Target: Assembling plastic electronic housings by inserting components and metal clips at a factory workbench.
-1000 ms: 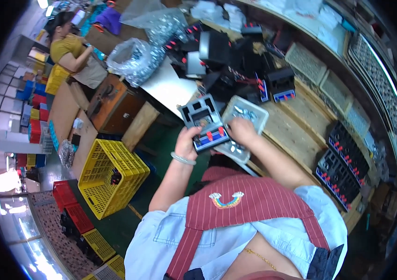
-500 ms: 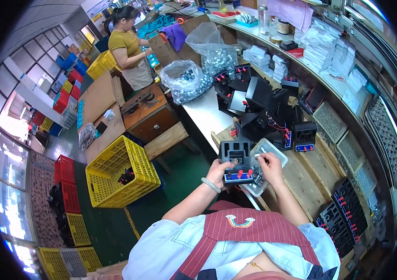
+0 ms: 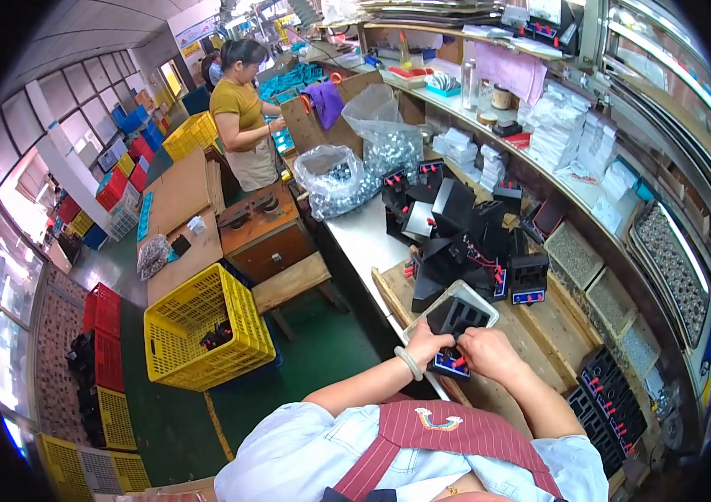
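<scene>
While both hands meet at the near edge of the wooden workbench [image 3: 539, 335], the left hand [image 3: 427, 343] is curled closed around the left side of a black plastic housing [image 3: 454, 318], and the right hand [image 3: 489, 353] is closed with its fingers pinched down on the housing's lower end, where small red and blue parts show; the housing lies over a pale grey tray [image 3: 483, 299], just in front of the person's chest. Compared with half a second ago, the hands and the housing sit in much the same grip, yet the head has lifted and turned, so more of the bench, the heap of black housings [image 3: 464, 238] and the clear bags of metal parts [image 3: 355, 167] now show; I judge the fitting work on this one piece is ongoing, not finished. A yellow crate [image 3: 205, 335] stands on the green floor to the left; a co-worker in a mustard top [image 3: 242, 117] works well apart.
</scene>
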Demonstrator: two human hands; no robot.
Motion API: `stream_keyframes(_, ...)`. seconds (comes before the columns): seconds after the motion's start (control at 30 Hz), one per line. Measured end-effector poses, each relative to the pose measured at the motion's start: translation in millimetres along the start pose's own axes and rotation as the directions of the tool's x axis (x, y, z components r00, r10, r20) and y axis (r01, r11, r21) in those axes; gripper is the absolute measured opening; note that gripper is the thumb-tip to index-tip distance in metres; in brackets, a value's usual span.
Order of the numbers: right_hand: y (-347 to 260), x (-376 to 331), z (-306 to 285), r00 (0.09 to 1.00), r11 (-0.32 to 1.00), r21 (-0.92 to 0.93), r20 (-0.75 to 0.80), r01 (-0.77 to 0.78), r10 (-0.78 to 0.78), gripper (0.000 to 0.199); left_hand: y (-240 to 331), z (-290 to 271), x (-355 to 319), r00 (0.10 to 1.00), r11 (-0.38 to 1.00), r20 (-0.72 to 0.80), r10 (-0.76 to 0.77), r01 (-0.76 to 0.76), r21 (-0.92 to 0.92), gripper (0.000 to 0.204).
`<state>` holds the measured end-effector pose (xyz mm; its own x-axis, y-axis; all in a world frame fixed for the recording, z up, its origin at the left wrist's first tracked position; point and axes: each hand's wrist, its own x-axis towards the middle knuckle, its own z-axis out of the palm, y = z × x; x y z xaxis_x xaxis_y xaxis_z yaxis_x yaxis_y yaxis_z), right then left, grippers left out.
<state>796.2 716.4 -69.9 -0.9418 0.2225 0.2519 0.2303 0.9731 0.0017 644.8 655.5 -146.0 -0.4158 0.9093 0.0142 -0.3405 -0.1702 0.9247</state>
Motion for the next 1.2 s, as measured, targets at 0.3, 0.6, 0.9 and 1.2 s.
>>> stream_keyframes(0.3, 9.8, -34.7, 11.2, 0.999, 0.977, 0.211, -0.026, -0.016, 0.022, 0.014, -14.0, 18.6, -13.8, 0.99, 0.989, 0.085, -0.114, 0.121, -0.082, 0.072)
stream_keyframes(0.6, 13.3, -89.9, 16.2, 0.724, 0.527, 0.802, -0.183, -0.281, 0.665, 0.086, -11.4, 45.3, -16.9, 0.868, 0.983, 0.475, -0.144, 0.179, -0.029, 0.109)
stream_keyframes(0.9, 72.6, -147.4, 27.2, 0.524, 0.692, 0.664, -0.497, -0.283, 0.691, 0.076, -34.3, 131.4, 22.9, 0.823, 0.939, 0.507, -0.255, 0.085, 0.334, 0.092)
stream_keyframes(1.2, 76.0, -202.4, 34.0, 0.303, 0.627, 0.677, -0.549, -0.385, 0.779, 0.068, -59.8, 179.2, 20.0, 0.794, 0.924, 0.496, -0.352, 0.21, 0.319, 0.071)
